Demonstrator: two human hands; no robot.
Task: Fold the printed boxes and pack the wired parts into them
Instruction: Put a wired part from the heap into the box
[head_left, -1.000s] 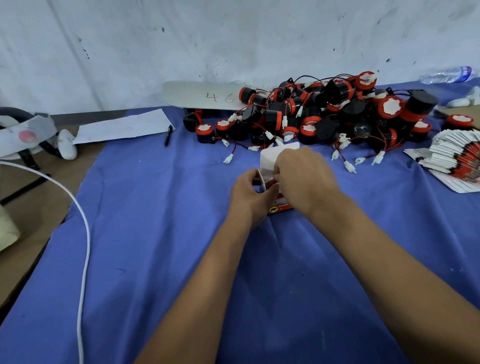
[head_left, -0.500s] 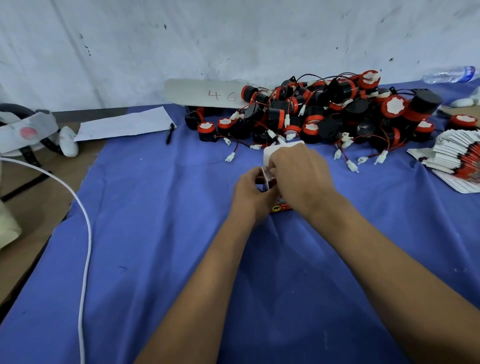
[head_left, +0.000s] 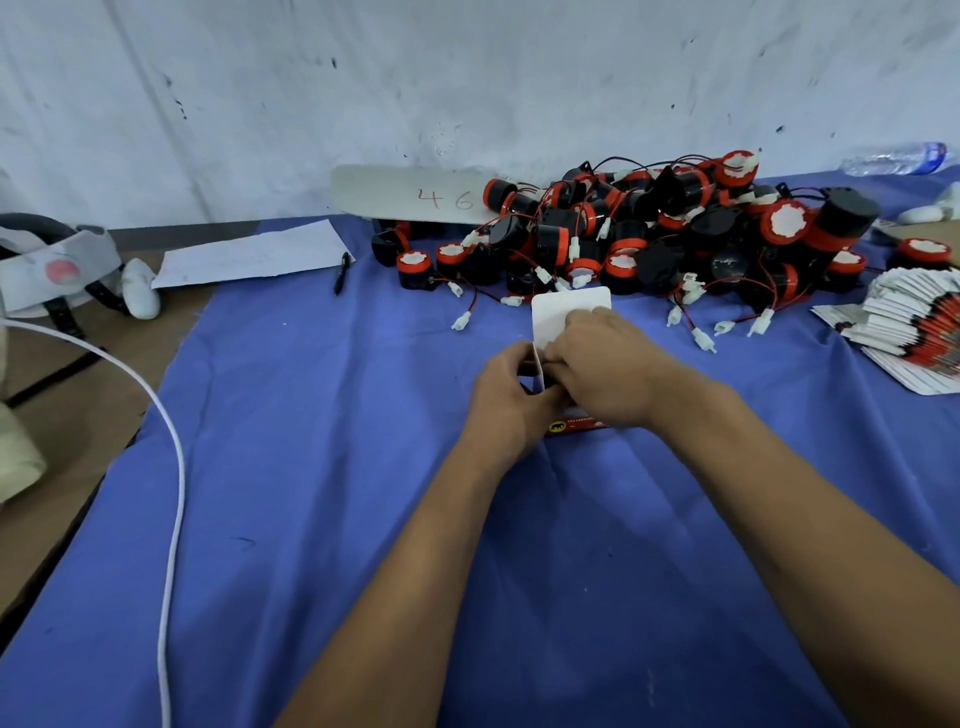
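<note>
Right now both my hands meet over the blue cloth (head_left: 311, 467) on the surface, working one printed box (head_left: 569, 317). My left hand (head_left: 506, 395) pinches its side flap, fingers curled round the edge. My right hand (head_left: 605, 374) lies over the box, fingers bent onto the white flap that stands up behind them; a red printed edge shows under my wrist. Just beyond, the wired parts (head_left: 649, 234) lie heaped, black and red, with white plugs trailing toward me. Flat boxes (head_left: 914, 332) are stacked far right. A pen (head_left: 341, 273) and paper (head_left: 254, 257) lie left.
</note>
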